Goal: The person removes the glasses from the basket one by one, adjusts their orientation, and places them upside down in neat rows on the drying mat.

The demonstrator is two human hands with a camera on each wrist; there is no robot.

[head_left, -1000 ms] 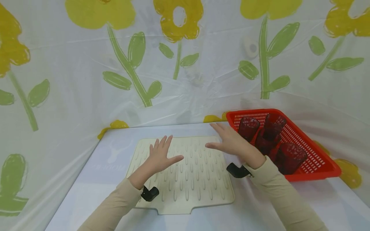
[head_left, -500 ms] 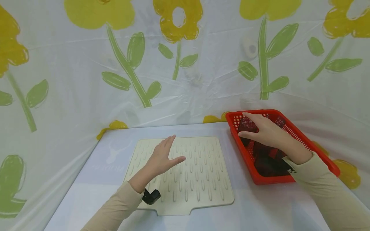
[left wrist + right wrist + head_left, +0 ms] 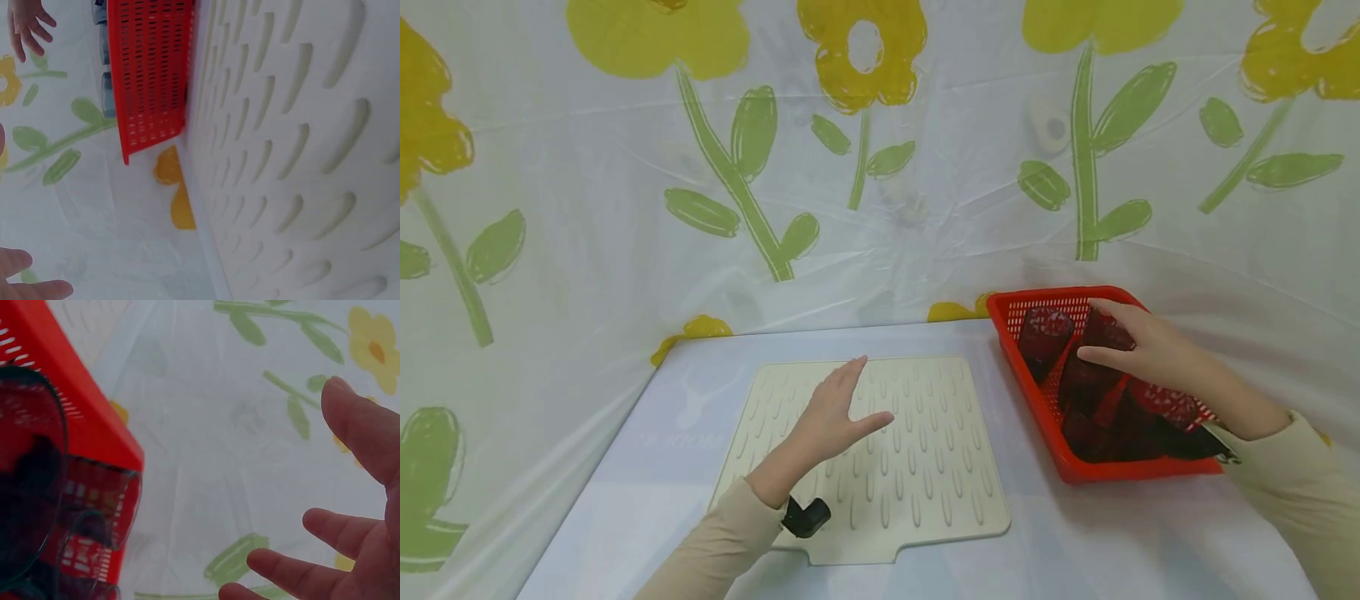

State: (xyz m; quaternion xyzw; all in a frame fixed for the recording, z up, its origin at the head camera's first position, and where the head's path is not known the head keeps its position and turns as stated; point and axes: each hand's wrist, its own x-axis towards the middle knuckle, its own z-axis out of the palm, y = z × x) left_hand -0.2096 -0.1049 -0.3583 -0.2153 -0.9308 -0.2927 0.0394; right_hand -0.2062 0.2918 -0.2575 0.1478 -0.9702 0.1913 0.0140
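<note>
**Right hand over the glasses in the red basket**

The red perforated basket (image 3: 1043,417) sits on the table (image 3: 625,508) just right of the cream drying mat (image 3: 917,467). Inside it lie several dark, textured glass tumblers (image 3: 1043,329), tipped on their sides and crowded together; their exact number cannot be told. Through the red mesh they look deep red, and the right wrist view shows them as clear, dark-tinted glass with open rims against the basket's corner.

The right hand (image 3: 1142,350) is over the basket's far half, fingers spread and only lightly bent, the tips at one tumbler; whether it touches the glass cannot be told, and nothing is gripped.

The left hand (image 3: 835,417) hovers above the mat's ribbed surface, fingers straight and together, thumb out, holding nothing. A flower-printed sheet (image 3: 880,167) hangs behind the table.
</note>
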